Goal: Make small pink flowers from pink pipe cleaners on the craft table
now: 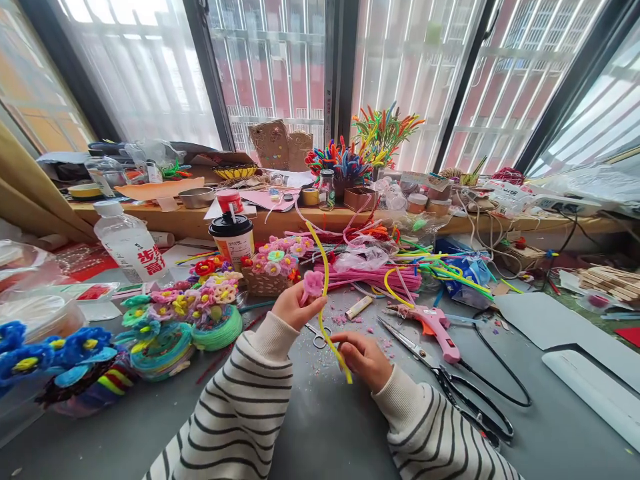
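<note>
My left hand (295, 305) is closed, pinching a small pink fuzzy flower (313, 283) at the fingertips. A long yellow pipe cleaner (326, 260) runs upright past the flower, against the left thumb, and bends down to the right. Curled around its lower stretch, my right hand (364, 359) has its fingertips on the yellow stem; the pinch itself is partly hidden. Small silver scissors (319, 337) lie on the table behind the hands. Large black-handled scissors (450, 380) and a pink glue gun (431, 327) rest to the right of my right hand.
Finished fuzzy flowers in baskets (215, 328) crowd the left, beside a water bottle (131, 243) and a lidded cup (233, 237). Bundled pink pipe cleaners (345, 279) lie behind. The glue gun's black cord (505, 400) loops rightward. Grey card (545, 320) lies far right.
</note>
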A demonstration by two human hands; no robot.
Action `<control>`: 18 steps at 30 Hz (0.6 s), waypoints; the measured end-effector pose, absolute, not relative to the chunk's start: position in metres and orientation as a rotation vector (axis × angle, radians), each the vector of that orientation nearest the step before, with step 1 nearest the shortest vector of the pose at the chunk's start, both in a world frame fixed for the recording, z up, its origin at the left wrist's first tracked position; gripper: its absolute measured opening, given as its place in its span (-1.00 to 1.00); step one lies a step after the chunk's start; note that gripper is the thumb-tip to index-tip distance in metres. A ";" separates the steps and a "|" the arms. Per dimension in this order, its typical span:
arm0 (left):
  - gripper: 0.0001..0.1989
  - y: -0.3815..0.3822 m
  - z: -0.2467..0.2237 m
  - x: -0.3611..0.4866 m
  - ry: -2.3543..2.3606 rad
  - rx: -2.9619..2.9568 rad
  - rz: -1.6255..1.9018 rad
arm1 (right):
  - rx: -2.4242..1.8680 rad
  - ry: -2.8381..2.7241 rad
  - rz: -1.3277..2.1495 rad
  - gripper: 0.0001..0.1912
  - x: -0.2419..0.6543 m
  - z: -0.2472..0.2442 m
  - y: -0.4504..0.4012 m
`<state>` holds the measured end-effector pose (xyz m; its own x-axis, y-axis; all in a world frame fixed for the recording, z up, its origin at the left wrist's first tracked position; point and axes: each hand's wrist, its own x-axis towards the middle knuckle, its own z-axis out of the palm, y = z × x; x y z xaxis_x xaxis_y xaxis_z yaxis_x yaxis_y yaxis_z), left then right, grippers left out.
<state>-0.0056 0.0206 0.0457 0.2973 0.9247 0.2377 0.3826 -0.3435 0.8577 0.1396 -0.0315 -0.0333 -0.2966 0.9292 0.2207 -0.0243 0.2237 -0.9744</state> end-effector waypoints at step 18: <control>-0.72 0.005 -0.008 0.006 0.584 1.491 0.163 | -0.698 -0.747 1.390 -0.85 0.168 -0.021 -0.019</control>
<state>0.0056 0.0052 -0.0077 0.8525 0.4506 -0.2650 0.2477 0.0981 0.9639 0.1677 -0.0187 -0.0215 0.0350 0.9980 0.0519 -0.5940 0.0626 -0.8020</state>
